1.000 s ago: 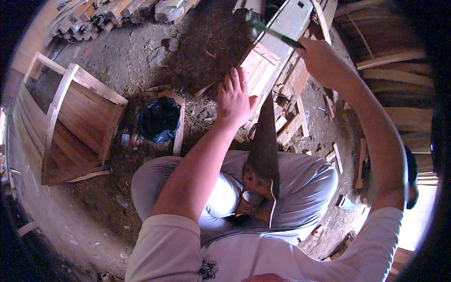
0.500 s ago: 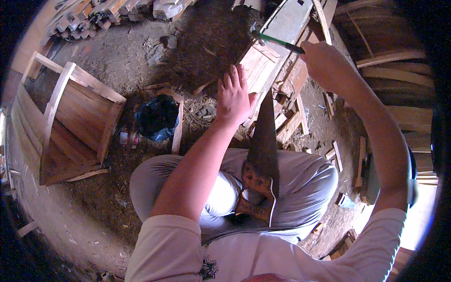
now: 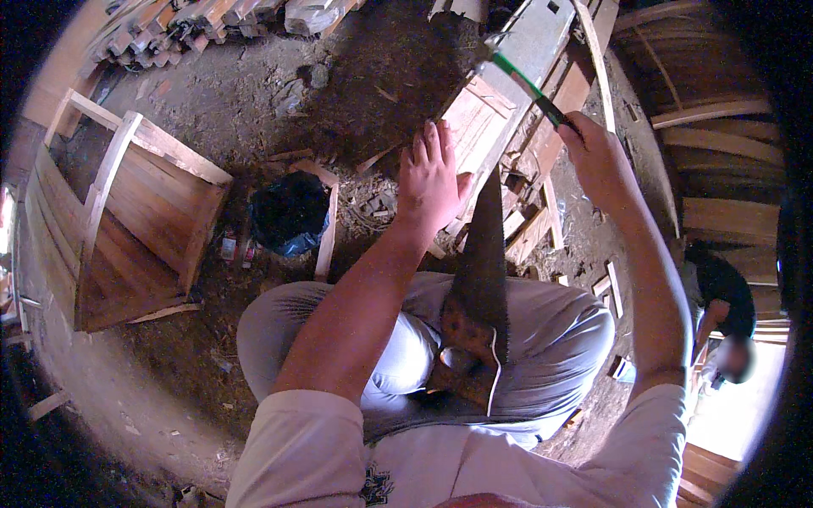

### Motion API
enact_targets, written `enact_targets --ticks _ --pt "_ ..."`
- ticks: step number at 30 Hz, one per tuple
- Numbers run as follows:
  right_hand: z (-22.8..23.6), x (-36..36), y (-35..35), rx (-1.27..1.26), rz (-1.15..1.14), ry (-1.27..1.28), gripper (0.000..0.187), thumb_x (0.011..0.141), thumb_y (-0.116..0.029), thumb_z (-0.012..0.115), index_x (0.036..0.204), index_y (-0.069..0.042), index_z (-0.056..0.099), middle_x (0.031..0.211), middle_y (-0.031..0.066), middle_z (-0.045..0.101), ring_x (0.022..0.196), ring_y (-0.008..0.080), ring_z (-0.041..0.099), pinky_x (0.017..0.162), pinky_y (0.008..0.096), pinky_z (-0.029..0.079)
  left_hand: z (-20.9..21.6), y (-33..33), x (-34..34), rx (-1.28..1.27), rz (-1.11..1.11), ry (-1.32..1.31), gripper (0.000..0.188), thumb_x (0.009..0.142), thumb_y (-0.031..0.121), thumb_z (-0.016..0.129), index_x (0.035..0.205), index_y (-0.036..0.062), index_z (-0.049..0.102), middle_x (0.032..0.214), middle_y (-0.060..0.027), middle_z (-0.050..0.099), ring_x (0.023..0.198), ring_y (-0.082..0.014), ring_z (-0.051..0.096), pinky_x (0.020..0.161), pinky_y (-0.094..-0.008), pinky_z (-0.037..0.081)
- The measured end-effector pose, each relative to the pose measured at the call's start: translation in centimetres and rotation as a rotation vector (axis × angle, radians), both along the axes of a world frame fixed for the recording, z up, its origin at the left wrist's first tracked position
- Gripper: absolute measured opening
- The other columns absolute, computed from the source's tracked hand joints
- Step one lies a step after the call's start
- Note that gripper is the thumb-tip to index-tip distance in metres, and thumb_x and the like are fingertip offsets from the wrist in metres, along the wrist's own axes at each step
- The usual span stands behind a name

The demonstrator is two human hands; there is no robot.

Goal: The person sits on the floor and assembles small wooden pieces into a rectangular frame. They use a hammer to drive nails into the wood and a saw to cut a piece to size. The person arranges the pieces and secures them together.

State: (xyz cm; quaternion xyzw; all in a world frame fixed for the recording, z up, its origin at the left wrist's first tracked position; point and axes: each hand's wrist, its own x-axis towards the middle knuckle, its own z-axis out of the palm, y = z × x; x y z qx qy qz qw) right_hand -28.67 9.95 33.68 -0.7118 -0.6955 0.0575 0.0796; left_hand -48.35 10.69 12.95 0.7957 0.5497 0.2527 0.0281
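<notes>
My left hand (image 3: pixel 434 179) lies flat, fingers spread, on a reddish wooden panel (image 3: pixel 474 127) that leans away from me. Raised over that panel, my right hand (image 3: pixel 597 157) grips a hammer with a green and black handle (image 3: pixel 529 85); its head is up near the top of the panel. A hand saw (image 3: pixel 483 271) rests across my lap, its wooden handle (image 3: pixel 464 364) between my knees and its blade tip pointing up at the panel. I sit with grey trousers on the dirt floor.
A large open wooden box frame (image 3: pixel 127 220) stands at the left. A black bag (image 3: pixel 288 212) sits beside a short wooden piece. Timber offcuts (image 3: pixel 542 229) litter the ground on the right, stacked wood (image 3: pixel 169 21) at the top. Another person (image 3: pixel 724 313) is at the far right.
My right hand with the hammer has shifted slightly down and right. My left hand stays pressed on the panel. The saw has not moved.
</notes>
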Motion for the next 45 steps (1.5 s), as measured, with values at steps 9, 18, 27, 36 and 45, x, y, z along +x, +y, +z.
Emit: enact_targets --ticks 9,18,27,36,45 --pt "-2.5 2.7 0.8 -0.063 -0.054 0.177 0.028 0.107 -0.025 0.059 0.119 0.0 0.065 0.084 0.0286 0.066 0.076 0.0458 0.067 0.069 0.0521 0.051 -0.3 -0.1 0.2 0.02 -0.01 0.011 0.096 0.096 0.052 0.064 0.161 -0.0097 0.029 0.158 -0.0325 0.043 0.133 -0.0443 0.054 0.112 -0.0558 0.043" --pt "1.7 -0.1 2.2 -0.001 0.184 -0.282 0.023 0.106 -0.025 0.055 0.112 -0.004 0.064 0.085 0.029 0.071 0.084 0.05 0.072 0.075 0.0621 0.057 0.0 0.0 0.2 -0.015 -0.004 0.01 0.1 0.096 0.053 0.064 0.163 -0.0094 0.024 0.16 -0.0319 0.041 0.131 -0.0427 0.055 0.108 -0.0512 0.047" --pt "4.0 -2.1 5.6 0.001 0.435 -0.581 0.024 0.108 -0.023 0.057 0.117 -0.002 0.064 0.084 0.03 0.069 0.084 0.0493 0.071 0.075 0.0575 0.056 -0.1 0.0 0.6 0.009 0.002 0.021 0.099 0.097 0.053 0.063 0.163 -0.0103 0.024 0.159 -0.0322 0.042 0.135 -0.0425 0.053 0.108 -0.0514 0.046" --pt "5.7 -5.0 4.9 0.015 0.413 -0.653 0.022 0.108 -0.019 0.055 0.114 0.0 0.063 0.087 0.0275 0.071 0.089 0.0468 0.072 0.078 0.0567 0.057 -0.3 0.0 0.6 0.0 0.021 0.02 0.098 0.096 0.053 0.064 0.163 -0.008 0.027 0.159 -0.0312 0.043 0.137 -0.0438 0.051 0.111 -0.0517 0.044" --pt "6.0 -6.3 3.8 0.009 0.298 -0.536 0.024 0.107 -0.022 0.056 0.116 0.0 0.063 0.089 0.0286 0.07 0.089 0.0497 0.07 0.081 0.0586 0.056 -0.4 0.0 0.3 -0.015 0.019 -0.011 0.099 0.094 0.053 0.067 0.163 -0.0072 0.028 0.159 -0.0307 0.042 0.137 -0.0434 0.05 0.114 -0.0515 0.042"
